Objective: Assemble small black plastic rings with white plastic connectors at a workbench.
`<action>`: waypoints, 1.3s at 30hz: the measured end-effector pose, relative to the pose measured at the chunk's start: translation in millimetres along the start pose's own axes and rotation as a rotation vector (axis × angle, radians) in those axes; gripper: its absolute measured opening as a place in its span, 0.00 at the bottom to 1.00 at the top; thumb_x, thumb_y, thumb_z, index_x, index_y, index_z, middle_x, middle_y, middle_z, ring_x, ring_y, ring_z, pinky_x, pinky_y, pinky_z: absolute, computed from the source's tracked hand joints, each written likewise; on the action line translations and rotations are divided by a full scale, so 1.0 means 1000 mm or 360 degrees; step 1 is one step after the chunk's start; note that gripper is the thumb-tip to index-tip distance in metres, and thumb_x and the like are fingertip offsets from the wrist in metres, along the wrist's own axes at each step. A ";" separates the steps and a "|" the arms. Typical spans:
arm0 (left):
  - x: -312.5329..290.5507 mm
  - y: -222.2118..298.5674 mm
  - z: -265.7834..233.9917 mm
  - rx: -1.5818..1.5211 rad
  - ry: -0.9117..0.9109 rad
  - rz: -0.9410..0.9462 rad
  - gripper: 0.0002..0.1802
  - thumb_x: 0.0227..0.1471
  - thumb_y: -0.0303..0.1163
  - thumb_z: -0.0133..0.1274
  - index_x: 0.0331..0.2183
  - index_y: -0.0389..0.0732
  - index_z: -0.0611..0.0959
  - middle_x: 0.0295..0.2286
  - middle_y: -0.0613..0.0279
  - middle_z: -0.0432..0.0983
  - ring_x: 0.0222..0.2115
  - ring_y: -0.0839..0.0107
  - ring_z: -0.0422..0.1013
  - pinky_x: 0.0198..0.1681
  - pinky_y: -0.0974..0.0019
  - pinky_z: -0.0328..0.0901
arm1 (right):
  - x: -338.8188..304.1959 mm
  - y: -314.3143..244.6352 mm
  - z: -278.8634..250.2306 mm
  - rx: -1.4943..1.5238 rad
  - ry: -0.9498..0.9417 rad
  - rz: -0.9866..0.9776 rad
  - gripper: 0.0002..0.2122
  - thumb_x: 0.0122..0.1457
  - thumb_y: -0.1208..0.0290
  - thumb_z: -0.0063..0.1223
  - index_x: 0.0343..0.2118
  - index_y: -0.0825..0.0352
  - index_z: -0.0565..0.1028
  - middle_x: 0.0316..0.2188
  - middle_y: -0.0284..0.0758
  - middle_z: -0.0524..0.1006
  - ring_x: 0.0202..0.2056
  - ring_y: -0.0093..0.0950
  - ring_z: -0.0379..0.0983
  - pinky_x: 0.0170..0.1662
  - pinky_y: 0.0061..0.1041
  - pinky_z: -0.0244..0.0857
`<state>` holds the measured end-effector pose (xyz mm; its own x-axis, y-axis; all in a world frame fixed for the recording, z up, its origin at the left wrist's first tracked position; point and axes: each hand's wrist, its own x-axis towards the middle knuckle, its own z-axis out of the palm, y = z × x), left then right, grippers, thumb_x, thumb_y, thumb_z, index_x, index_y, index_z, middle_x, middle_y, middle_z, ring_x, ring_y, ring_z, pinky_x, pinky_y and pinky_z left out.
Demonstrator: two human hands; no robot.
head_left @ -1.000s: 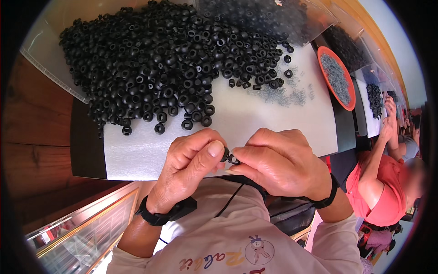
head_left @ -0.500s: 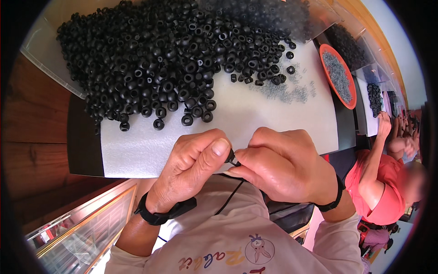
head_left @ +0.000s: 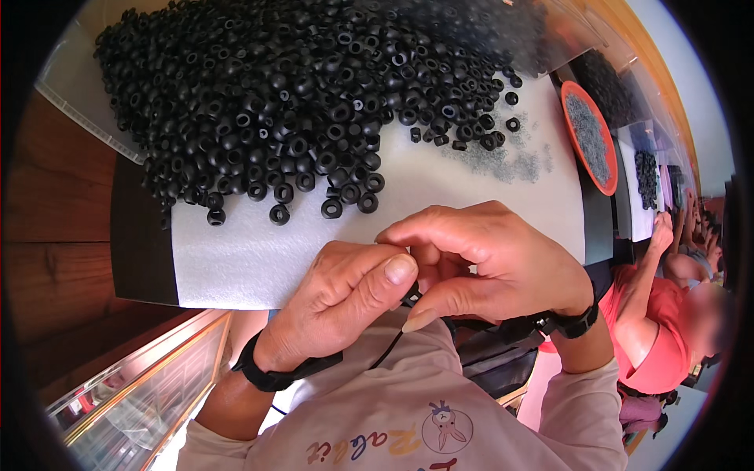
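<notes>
My left hand [head_left: 334,294] is closed, thumb on top, pinching a small black plastic piece [head_left: 411,295] at its fingertips; most of the piece is hidden. Just to the right is my right hand [head_left: 506,267], its thumb and curled fingers apart around the piece. The index finger reaches over to the left hand's knuckles, and I cannot make out anything held in it. Beyond both hands lies a large heap of round black plastic pieces [head_left: 251,125] with holes through them. Tiny grey springs [head_left: 506,163] are scattered at the heap's right edge.
A white foam sheet [head_left: 228,259] covers the dark tabletop. An orange dish [head_left: 609,188] of grey springs stands at the right. Clear plastic bins [head_left: 71,94] surround the heap. Further right, a person in a red shirt [head_left: 648,330] works at the same row.
My right thumb and index finger have come apart from their pinch at the black piece, and the hand has opened and lifted slightly. My left hand has kept its hold.
</notes>
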<state>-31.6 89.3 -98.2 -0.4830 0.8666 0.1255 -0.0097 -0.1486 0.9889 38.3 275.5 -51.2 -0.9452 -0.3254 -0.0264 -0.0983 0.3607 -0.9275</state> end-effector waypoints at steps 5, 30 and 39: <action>-0.001 -0.003 -0.003 -0.0011 -0.0003 0.0000 0.20 0.64 0.36 0.40 0.26 0.33 0.76 0.15 0.62 0.69 0.16 0.72 0.64 0.22 0.68 0.60 | 0.008 -0.001 -0.003 0.0465 -0.0123 0.0360 0.17 0.52 0.66 0.63 0.39 0.69 0.70 0.19 0.32 0.71 0.20 0.21 0.66 0.23 0.21 0.58; 0.003 -0.008 -0.007 -0.0132 0.0129 -0.0060 0.18 0.62 0.29 0.39 0.21 0.33 0.71 0.13 0.58 0.65 0.13 0.65 0.61 0.18 0.63 0.56 | 0.022 0.018 0.000 0.0827 -0.0097 0.0329 0.16 0.54 0.66 0.61 0.39 0.69 0.70 0.20 0.31 0.71 0.22 0.20 0.67 0.25 0.21 0.60; 0.001 -0.008 -0.009 -0.0166 0.0160 -0.0014 0.20 0.63 0.34 0.37 0.23 0.33 0.70 0.16 0.58 0.65 0.16 0.64 0.61 0.21 0.64 0.56 | 0.016 0.008 0.011 0.0393 0.0219 0.0095 0.22 0.49 0.66 0.66 0.43 0.69 0.69 0.21 0.33 0.73 0.22 0.23 0.71 0.25 0.21 0.64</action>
<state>-40.1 87.1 -107.1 -0.5678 0.8167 0.1031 -0.1029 -0.1947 0.9755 25.5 263.8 -63.2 -0.9821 -0.1822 -0.0487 0.0220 0.1462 -0.9890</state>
